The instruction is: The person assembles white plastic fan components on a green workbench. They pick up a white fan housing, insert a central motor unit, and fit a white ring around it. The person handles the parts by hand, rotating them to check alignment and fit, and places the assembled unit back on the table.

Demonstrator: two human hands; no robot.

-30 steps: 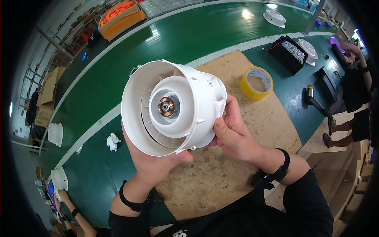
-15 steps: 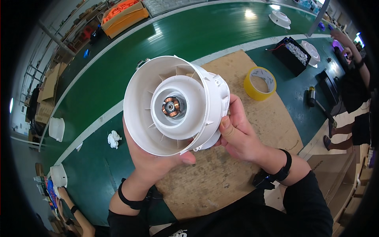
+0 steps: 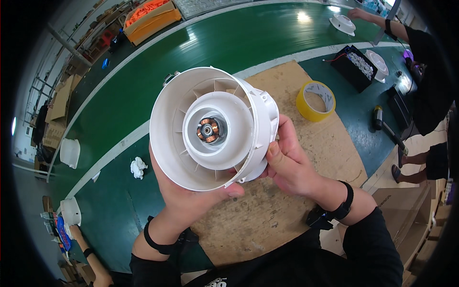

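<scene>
Currently your left hand (image 3: pixel 191 191) and right hand (image 3: pixel 291 165) clamp the white fan housing (image 3: pixel 213 126), its open mouth and copper-wound motor (image 3: pixel 208 130) facing you, axis tilted up-left.

L hand (image 3: pixel 191 191) cupped, R hand (image 3: pixel 291 162) gripping, both raised

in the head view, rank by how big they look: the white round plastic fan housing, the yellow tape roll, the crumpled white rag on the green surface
1. White round plastic fan housing, by far the largest, though it is held close to the camera.
2. Yellow tape roll on the brown board.
3. Crumpled white rag, the smallest.
</scene>
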